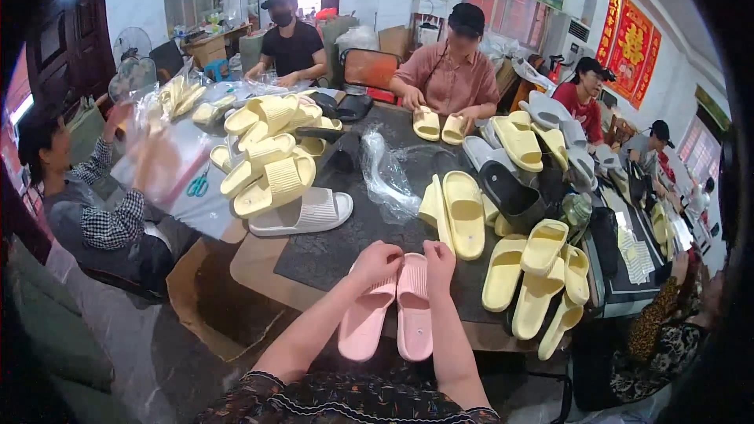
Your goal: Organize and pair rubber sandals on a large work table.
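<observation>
A pair of pink slippers lies side by side at the table's near edge, toes pointing away from me. My left hand [378,261] is closed at the toe end of the left pink slipper [366,328], its fingers bent over the ribbed strap. My right hand [439,264] is closed at the outer toe side of the right pink slipper [415,331]; its fingertips are partly hidden. Just beyond my right hand stands a yellow slipper [465,216]. A grey slipper [302,212] lies beyond my left hand, under a stack of yellow slippers [275,180].
Crumpled clear plastic [385,177] lies mid-table. More yellow slippers [538,290] and a black slipper [510,195] are heaped at the right. Across the table a person [455,71] handles a yellow pair. Green scissors [198,184] lie at the left; a cardboard box [220,290] stands below.
</observation>
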A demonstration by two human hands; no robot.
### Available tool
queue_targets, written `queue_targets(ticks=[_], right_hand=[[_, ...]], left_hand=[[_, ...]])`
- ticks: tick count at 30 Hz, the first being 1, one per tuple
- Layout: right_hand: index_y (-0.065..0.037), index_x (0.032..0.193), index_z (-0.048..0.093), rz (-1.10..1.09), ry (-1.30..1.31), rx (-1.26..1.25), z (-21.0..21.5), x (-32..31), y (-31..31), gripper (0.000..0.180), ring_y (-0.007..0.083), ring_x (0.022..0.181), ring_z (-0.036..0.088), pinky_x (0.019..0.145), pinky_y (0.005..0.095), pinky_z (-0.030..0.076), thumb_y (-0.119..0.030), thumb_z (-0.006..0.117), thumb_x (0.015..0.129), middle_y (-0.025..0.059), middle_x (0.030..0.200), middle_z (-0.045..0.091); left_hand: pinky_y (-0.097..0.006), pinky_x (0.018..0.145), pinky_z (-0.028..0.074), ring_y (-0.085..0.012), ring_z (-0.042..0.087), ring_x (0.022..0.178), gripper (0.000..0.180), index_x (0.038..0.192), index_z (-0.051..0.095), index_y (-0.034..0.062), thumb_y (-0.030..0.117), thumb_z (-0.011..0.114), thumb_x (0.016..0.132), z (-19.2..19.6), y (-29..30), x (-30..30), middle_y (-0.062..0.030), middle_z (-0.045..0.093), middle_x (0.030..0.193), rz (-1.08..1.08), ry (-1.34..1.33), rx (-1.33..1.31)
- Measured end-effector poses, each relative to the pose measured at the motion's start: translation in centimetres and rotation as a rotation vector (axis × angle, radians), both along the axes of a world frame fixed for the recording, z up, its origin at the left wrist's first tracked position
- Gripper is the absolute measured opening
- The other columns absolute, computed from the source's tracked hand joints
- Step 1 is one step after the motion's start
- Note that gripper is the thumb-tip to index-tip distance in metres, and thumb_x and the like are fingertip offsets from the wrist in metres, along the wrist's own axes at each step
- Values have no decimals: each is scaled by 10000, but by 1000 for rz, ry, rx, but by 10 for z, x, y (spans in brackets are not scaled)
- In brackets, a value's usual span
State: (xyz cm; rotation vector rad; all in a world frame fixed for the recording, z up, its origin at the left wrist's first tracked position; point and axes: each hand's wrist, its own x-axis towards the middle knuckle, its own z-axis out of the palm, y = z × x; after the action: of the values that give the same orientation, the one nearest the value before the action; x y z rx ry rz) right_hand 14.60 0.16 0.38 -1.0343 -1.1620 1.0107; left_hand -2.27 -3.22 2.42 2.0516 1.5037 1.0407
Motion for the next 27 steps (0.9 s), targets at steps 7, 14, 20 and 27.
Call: queue_targets(ticks=[7, 14, 20, 27], right_hand=[[-4, 972, 629, 116, -231, 26, 7, -10, -1, 183, 97, 766, 573, 710, 234, 456, -109, 667, 826, 31, 852, 631], [-23, 1023, 595, 156, -43, -33, 4, -12, -5, 234, 67, 715, 542, 631, 208, 448, -66, 681, 809, 6, 793, 596], [-9, 1137, 539, 268, 17, -26, 4, -7, -7, 327, 96, 777, 586, 702, 219, 468, -62, 640, 830, 43, 866, 624], [-8, 950, 668, 228, -265, -22, -1, -2, -1, 184, 62, 689, 550, 620, 206, 440, -130, 681, 813, 23, 800, 647]], left_hand=[[-387, 761, 466, -298, 593, 823, 155, 871, 688, 77, 187, 600, 806, -1, 2, -5, -110, 663, 856, 129, -207, 89], [-345, 718, 477, -259, 589, 797, 198, 948, 655, 45, 182, 621, 810, 10, -5, 4, -109, 642, 825, 25, -267, 91], [-349, 705, 482, -246, 607, 773, 172, 886, 671, 34, 182, 636, 805, -3, -2, -1, -112, 636, 806, 83, -388, 56], [-334, 675, 477, -236, 603, 742, 166, 902, 662, 34, 172, 630, 815, 13, -3, 11, -118, 631, 787, 94, -404, 61]])
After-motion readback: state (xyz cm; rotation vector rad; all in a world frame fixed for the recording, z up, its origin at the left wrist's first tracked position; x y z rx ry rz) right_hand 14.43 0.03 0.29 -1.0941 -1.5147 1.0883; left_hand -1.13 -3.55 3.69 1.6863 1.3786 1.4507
